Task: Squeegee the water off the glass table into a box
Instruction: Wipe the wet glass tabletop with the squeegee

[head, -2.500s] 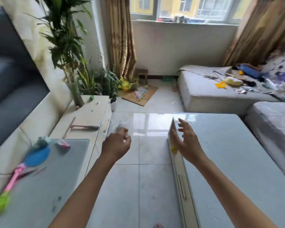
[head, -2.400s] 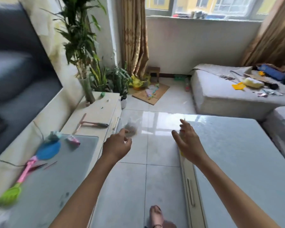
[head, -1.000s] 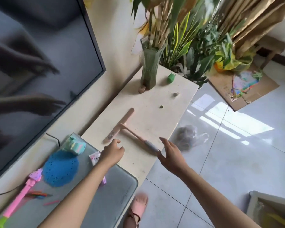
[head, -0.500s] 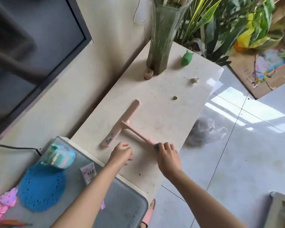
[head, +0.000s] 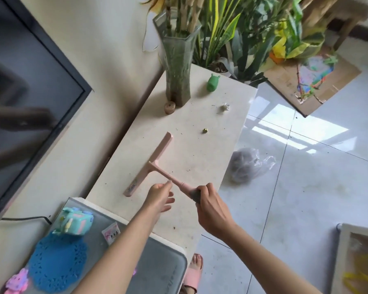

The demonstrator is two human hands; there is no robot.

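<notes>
Squeegee point(head: 155, 166) at frame centre is gripped at its grey handle end by the right hand point(head: 212, 211), likely for lifting; the left hand point(head: 159, 196) is held slack, empty, alongside.

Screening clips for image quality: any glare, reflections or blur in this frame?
Head view: window light glares on the floor tiles; the TV screen reflects dim, smeared arms; the right hand and the squeegee it grips look sharp.

Living room (television point(head: 26, 85), houseplants point(head: 232, 32))
</notes>
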